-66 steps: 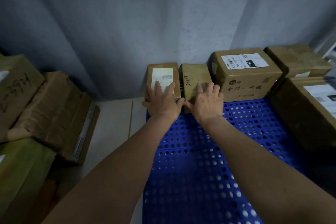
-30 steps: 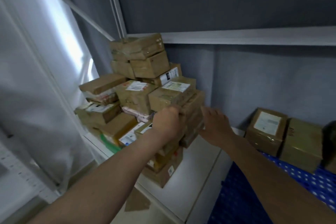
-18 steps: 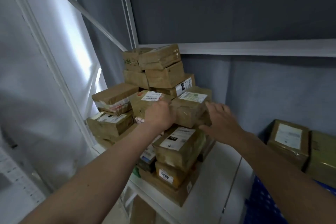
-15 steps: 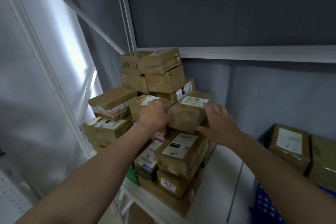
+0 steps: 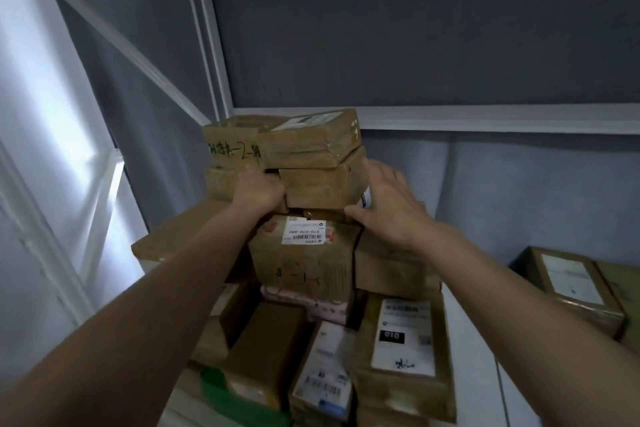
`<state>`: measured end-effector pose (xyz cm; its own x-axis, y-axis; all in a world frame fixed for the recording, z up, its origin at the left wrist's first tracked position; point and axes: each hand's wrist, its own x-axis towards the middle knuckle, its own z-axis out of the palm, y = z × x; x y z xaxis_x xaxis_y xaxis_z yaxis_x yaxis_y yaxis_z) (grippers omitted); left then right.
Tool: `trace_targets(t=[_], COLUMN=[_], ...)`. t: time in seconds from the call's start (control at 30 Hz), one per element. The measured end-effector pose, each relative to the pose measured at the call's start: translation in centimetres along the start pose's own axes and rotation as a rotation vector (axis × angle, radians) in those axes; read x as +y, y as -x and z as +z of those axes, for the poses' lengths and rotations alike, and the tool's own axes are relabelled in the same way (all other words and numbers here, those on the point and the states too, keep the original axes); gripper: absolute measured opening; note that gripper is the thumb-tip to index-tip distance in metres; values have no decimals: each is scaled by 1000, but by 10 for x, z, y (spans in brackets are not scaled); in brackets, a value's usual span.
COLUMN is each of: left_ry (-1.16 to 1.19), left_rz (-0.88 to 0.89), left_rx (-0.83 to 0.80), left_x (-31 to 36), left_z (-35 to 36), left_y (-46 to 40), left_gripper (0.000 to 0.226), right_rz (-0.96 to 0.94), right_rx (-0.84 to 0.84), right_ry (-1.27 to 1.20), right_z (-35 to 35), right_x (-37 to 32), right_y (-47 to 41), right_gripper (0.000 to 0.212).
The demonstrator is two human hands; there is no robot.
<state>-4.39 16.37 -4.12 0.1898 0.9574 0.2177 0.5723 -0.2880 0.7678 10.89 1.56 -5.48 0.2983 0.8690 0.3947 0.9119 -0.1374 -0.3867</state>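
Many taped brown parcels make up the pile [image 5: 398,340], stacked unevenly against the grey wall on a white shelf [image 5: 471,350].

Largest piece that matters here: the labelled carton [image 5: 301,263], which carries the upper tiers. Its front face is creased, so it is probably soft board and not a firm base.

On top of it, in the second tier from the top, is the middle box [image 5: 322,184], the one being taken. It is a squat brick wrapped all over in glossy tape.
- Judgement: light to moderate weight and stiff enough to squeeze at the ends, but slick under the palm.
- Grip on the short ends, low down, with the thumbs hooked under the bottom edge. The tape gives little friction on the flat faces.

A flat parcel [image 5: 308,142] rests directly on the middle box and overhangs it slightly.
- Risk: if the box is drawn straight out, the flat parcel rides along or tips off.
- Lifting both together or sliding slowly looks safer.

Left hand [image 5: 259,189]: fingers curled tight round the box's left front corner, holding it.

Right hand [image 5: 388,204]: spread wide, with straight fingers laid flat against the right end. The thumb is tucked below the lower edge. It braces the box and is not gripping it.
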Motion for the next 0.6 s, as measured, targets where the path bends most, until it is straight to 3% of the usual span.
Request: trace_targets(t=[0.23, 0.4, 0.6], left_ry=[211, 319, 399], left_rz=[34, -12, -17], left_rx=[-48, -36, -34], left_x=[-7, -4, -1], left_z=[-1, 2, 4], left_y=[-38, -51, -60], left_gripper=[28, 40, 37], right_rz=[90, 138, 127], right_rx=[32, 77, 62], right_ry=[-152, -321, -384], right_z=[17, 19, 26], right_x=[-23, -28, -33], right_y=[-39, -61, -65], right_gripper=[78, 73, 78])
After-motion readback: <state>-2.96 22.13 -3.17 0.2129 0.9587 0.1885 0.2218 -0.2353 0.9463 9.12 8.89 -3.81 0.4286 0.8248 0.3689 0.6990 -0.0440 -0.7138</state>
